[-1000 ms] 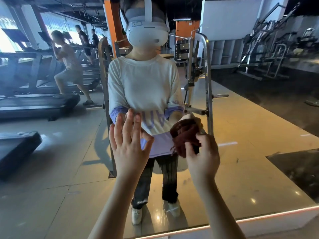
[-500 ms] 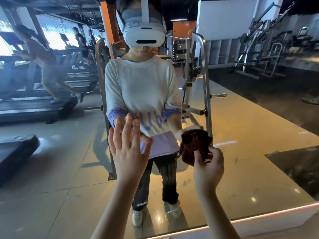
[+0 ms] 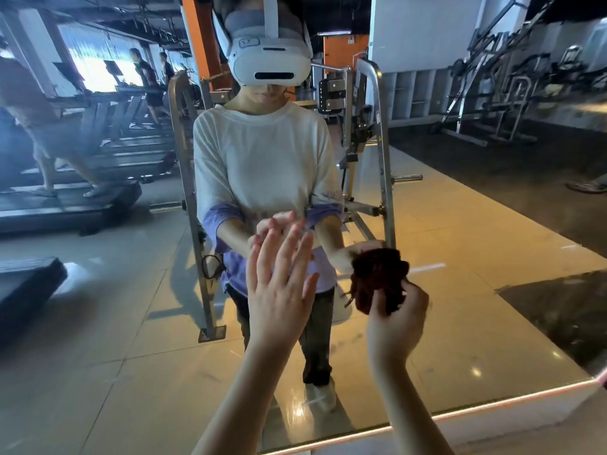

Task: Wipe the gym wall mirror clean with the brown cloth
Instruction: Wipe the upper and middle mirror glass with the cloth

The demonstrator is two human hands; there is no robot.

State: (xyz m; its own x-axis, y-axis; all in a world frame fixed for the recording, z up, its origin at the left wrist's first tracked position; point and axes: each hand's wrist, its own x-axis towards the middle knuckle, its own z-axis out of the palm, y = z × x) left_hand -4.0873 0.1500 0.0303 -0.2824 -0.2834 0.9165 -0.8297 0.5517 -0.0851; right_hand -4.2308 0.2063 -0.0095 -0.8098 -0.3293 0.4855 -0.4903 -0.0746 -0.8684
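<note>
Two hands raised, right hand (image 3: 395, 318) gripping brown cloth (image 3: 377, 279) (bunched above its fingers), left hand (image 3: 279, 287) spread flat.

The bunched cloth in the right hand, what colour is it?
Dark reddish-brown cloth, seen best in the head view.

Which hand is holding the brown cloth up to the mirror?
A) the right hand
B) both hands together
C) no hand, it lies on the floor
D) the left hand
A: the right hand grips the bunched brown cloth against the mirror, while the left hand is open with fingers spread and holds nothing.
</note>
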